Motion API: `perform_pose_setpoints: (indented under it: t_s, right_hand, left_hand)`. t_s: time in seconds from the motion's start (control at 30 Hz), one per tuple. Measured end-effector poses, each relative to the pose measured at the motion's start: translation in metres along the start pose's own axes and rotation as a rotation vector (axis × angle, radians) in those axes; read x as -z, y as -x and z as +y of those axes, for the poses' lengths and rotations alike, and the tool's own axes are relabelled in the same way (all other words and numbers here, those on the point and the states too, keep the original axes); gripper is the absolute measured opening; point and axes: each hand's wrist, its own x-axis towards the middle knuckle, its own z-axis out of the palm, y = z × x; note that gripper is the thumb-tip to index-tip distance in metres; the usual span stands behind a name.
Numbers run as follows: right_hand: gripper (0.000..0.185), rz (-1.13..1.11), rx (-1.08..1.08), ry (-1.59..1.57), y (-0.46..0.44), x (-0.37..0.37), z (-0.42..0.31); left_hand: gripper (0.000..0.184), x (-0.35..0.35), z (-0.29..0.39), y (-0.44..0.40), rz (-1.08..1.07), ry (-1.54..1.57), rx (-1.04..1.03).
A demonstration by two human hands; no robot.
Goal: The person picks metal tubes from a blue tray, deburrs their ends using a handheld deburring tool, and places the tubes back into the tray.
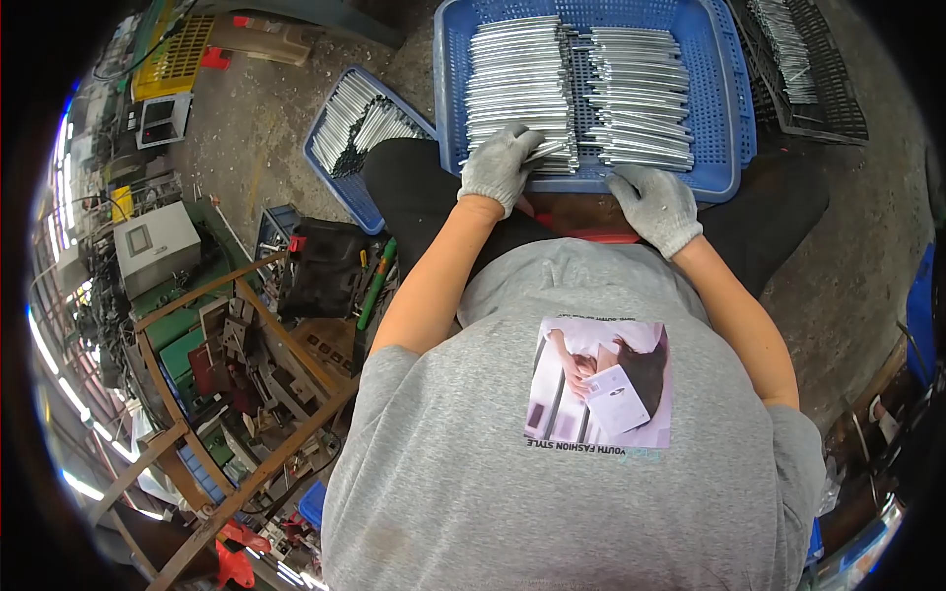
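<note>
A blue plastic basket (734, 128) holds two side-by-side stacks of thin silvery metal rods, a left stack (517, 84) and a right stack (641, 94). My left hand (501, 167), in a pale knitted glove, is at the near end of the left stack. Its fingers are closed on a few rods (545, 151), partly hidden by the glove. At the basket's near right rim is my right hand (657, 205), gloved alike. Its fingers are curled over the edge, and their tips are hard to see.
A smaller blue basket (369, 215) with more rods stands left of my knee. To the right is a black crate (828, 94) holding rods. Left of me are a wooden frame (258, 476), a grey control box (156, 246) and a green-handled tool (377, 286).
</note>
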Motion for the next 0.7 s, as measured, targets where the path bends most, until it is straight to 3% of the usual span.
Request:
perform_pose_setpoints:
  t_s: [0.3,0.37,0.53,0.7]
  right_hand:
    - [0.027,-0.036,0.017,0.028,-0.001,0.002,-0.007]
    - [0.027,-0.036,0.018,0.017,0.000,0.005,-0.009]
    - [0.024,0.091,0.175,-0.080,0.007,0.014,-0.020]
    - [0.023,0.062,0.237,-0.066,0.009,0.023,-0.025]
  left_hand:
    - [0.031,-0.001,-0.004,0.008,0.063,-0.133,-0.133]
    - [0.034,0.004,-0.001,0.012,0.172,-0.092,-0.201]
    - [0.039,0.019,0.008,0.026,0.109,0.080,-0.200]
    - [0.047,0.029,0.013,0.037,0.063,0.165,-0.221]
